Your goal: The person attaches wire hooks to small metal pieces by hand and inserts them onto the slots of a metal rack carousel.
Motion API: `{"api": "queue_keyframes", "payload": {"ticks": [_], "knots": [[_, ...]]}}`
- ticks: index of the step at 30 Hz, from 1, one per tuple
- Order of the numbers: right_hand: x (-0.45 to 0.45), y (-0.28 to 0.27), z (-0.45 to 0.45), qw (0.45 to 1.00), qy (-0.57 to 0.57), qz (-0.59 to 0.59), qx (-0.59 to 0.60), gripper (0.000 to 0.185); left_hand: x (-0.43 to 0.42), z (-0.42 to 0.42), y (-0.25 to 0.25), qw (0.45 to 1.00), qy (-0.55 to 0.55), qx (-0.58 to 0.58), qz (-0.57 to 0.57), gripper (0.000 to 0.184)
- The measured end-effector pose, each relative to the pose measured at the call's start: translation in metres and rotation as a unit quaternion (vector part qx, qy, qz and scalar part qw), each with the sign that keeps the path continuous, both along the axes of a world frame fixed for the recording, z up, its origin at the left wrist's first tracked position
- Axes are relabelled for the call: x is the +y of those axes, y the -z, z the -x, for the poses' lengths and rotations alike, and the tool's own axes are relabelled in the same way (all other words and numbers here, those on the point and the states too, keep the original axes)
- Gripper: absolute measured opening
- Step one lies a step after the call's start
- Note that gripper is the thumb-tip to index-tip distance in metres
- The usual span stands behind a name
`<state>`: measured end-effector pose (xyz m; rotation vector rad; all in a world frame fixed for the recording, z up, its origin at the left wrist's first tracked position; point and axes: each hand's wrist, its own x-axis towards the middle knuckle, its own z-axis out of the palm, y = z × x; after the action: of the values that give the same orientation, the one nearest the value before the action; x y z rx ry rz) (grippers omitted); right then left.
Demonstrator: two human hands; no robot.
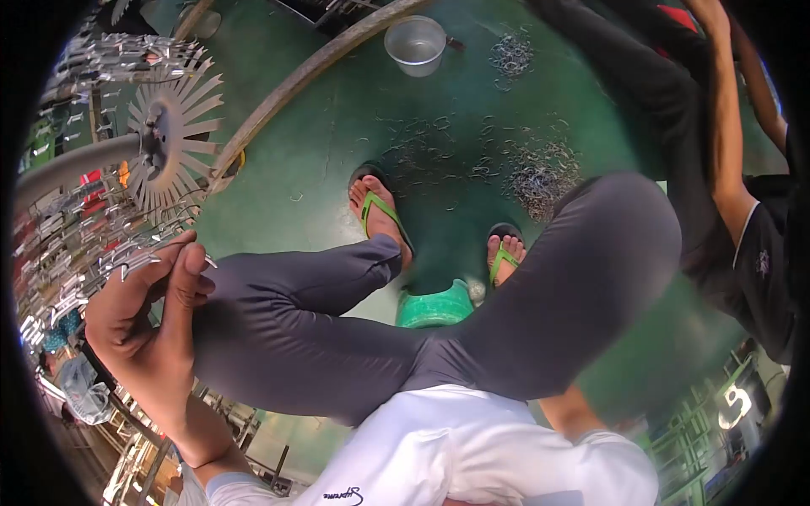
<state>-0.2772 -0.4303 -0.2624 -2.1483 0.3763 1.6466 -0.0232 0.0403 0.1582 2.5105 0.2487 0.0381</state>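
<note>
My left hand (156, 304) is raised beside my left thigh, with thumb and index finger pinched together. A thin, bent metal piece (209, 261) shows at the thumb tip, partly hidden by the fingers. Just beyond the hand are crowded rows of small silver metal hooks (139, 257) along a rack. Above it stands a round metal wheel (169, 131) with many flat spokes, fixed on a thick grey bar (80, 173). Only my right forearm (571, 413) shows, beyond my right thigh; that hand is hidden.
Loose metal pieces (544, 177) are heaped and scattered on the green floor, with a smaller pile (511, 55) farther off. A clear plastic tub (415, 44) stands near a curved pole (295, 80). A green stool (434, 305) is beneath me. Another person's arm (726, 126) is at right.
</note>
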Motion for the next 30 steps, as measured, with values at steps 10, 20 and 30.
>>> {"api": "queue_keyframes", "payload": {"ticks": [10,20,30], "knots": [[-0.029,0.000,-0.048,0.994,-0.097,0.002,-0.058,0.026,0.016,-0.001,0.013,0.999,-0.001,0.043,-0.002,0.014],[-0.003,-0.222,-0.244,0.883,-0.048,-0.005,-0.466,0.027,0.005,0.032,0.006,0.995,0.012,0.026,-0.096,0.015],[0.372,-0.206,-0.270,0.780,-0.483,-0.225,-0.327,0.024,0.008,0.030,-0.012,0.997,0.061,-0.006,-0.044,0.015]]}}
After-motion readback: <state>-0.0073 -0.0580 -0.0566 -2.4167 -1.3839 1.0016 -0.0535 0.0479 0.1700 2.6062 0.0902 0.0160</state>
